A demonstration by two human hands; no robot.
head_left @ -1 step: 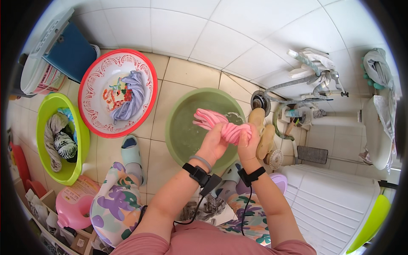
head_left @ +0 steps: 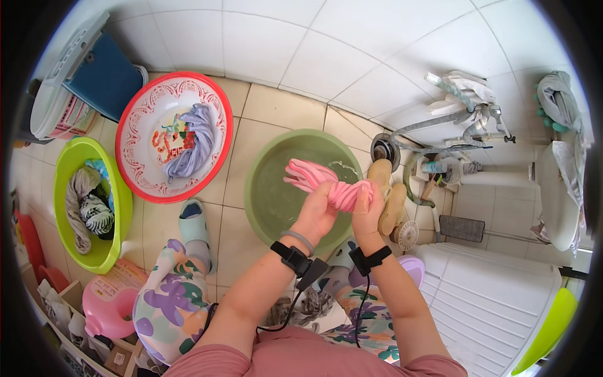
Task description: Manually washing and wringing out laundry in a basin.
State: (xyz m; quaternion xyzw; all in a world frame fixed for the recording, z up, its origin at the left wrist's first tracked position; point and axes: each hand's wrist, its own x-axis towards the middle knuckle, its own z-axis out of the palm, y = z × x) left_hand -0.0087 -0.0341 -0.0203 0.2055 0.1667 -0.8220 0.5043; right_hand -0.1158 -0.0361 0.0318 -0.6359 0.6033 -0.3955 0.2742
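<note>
A twisted pink cloth (head_left: 309,174) is held between both my hands above a green basin (head_left: 259,207) with water in it. My left hand (head_left: 318,212) is closed round the middle of the cloth, and a loose bunch of folds sticks out past it to the left. At the right end, my right hand (head_left: 368,210) is wrapped round the cloth, thumb along the top. Ripples and some bubbles show on the water just behind the cloth. The cloth's underside is hidden by my hands.
A red-rimmed white basin (head_left: 217,169) holds a twisted lavender cloth (head_left: 200,135). Left of it, a lime-green tub (head_left: 125,217) contains several cloths. Tan slippers (head_left: 392,207) and a floor drain (head_left: 384,151) lie right of the green basin. A pink jug (head_left: 103,308) stands near my left leg.
Hardly anything differs. My hands and the pink cloth have shifted very slightly, and the ripples on the water have changed a little.
</note>
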